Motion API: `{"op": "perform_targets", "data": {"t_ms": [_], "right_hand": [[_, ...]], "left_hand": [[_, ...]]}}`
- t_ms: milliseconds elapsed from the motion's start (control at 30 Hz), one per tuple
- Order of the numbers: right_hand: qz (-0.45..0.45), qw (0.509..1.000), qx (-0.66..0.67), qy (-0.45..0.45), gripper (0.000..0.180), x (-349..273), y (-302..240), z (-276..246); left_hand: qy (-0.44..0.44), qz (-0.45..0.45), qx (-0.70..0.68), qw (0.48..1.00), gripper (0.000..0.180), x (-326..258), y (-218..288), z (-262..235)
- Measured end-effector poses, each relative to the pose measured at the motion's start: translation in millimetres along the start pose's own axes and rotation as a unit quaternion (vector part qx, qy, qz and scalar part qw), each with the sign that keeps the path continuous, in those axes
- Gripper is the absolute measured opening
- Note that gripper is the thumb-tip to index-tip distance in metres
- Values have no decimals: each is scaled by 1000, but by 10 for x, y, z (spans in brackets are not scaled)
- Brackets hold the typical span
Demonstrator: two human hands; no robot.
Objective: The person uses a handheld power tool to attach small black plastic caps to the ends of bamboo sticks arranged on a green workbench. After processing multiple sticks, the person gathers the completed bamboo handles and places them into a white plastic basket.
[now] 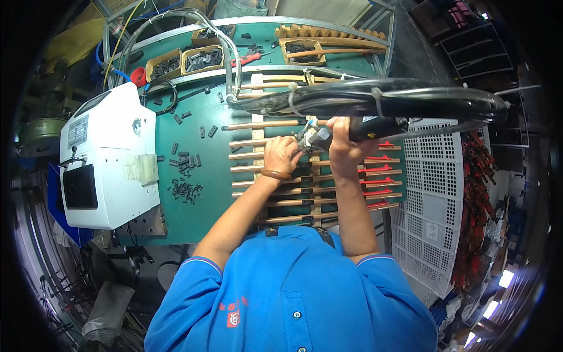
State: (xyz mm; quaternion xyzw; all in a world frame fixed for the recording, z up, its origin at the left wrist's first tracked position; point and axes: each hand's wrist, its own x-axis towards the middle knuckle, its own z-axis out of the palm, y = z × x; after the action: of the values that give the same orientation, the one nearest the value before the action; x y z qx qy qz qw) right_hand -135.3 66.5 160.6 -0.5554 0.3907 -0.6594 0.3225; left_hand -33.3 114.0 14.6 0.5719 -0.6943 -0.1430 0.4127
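Observation:
My right hand [346,149] is closed around the black body of a powered screwdriver [384,127], held nearly level, its metal nose [314,138] toward the left. My left hand [281,155], wearing a brown bangle [275,174], has its fingers bent down beside that nose, over the rods; what they pinch is hidden. Under both hands lies a row of brown rods [252,168], side by side across pale wooden supports [257,105]. Small black fittings [305,190] sit on the rods' middles, and red pieces [378,180] are on several right ends.
A thick hose bundle [352,100] arches over the rods. At left stands a white machine [114,158]; loose black parts [185,161] and screws [186,190] lie beside it. Boxes of black parts [202,58] and a red screwdriver [249,58] are behind. A white perforated rack [431,193] stands right.

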Motion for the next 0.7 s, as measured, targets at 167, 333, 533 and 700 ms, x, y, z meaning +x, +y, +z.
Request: {"op": "perform_targets", "data": {"t_ms": [167,333,533,700], "right_hand": [[37,999,24,-5,45,19,13,70],[-19,1000,1,-17,45,0,-24,50],[-85,996,1,0,24,-99,-78,112],[-81,996,-23,-10,22,-91,-24,52]], "left_hand": [[-20,-4,2,1000,18,-20,-24,-6],[-30,46,21,998,20,-117,-249,-176],[-14,68,-5,998,18,-176,-383,-272],[-14,70,-26,997,15,-171,-370,-285]]}}
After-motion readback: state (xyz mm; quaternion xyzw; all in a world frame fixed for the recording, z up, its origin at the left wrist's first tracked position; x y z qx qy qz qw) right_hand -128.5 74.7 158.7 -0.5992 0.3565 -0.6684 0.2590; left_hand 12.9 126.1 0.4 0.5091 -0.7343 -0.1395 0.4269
